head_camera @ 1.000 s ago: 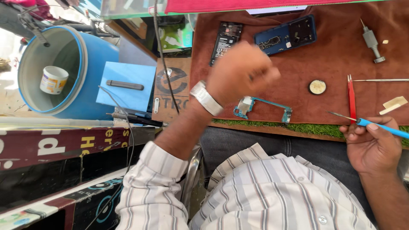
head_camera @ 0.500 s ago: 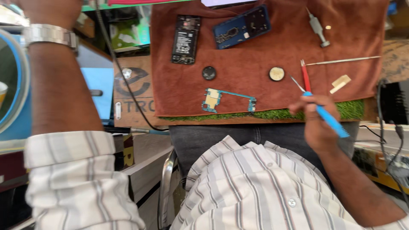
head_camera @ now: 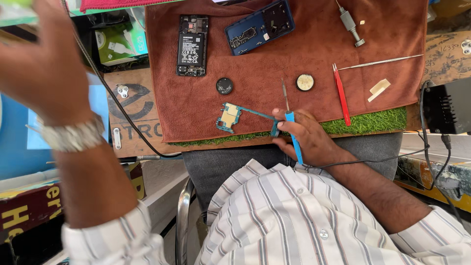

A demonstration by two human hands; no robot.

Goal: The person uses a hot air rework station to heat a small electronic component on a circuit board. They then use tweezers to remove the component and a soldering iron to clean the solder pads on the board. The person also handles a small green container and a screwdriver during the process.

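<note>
My right hand [head_camera: 310, 142] grips a blue-handled soldering iron [head_camera: 291, 120]; its thin metal tip points away from me over the brown cloth [head_camera: 392, 29]. The hand rests at the cloth's near edge, touching the right end of a small teal circuit board [head_camera: 229, 117]. A black cord runs from this hand off to the right. My left hand [head_camera: 44, 68] is raised close to the camera at far left, blurred, with a silver wristwatch [head_camera: 73, 135]. Its fingertips leave the top of the view, so its hold is unclear.
On the cloth lie an opened black phone [head_camera: 192, 45], a blue phone back frame [head_camera: 260, 27], a black round part [head_camera: 224, 86], a pale disc [head_camera: 305, 82], red tweezers [head_camera: 341, 95], a screwdriver [head_camera: 351, 22] and a metal probe [head_camera: 382, 62]. A black box [head_camera: 449, 105] stands at right.
My right hand has moved left with the blue tool, from the cloth's right side to the circuit board. My left arm has swung far left and up toward the camera.
</note>
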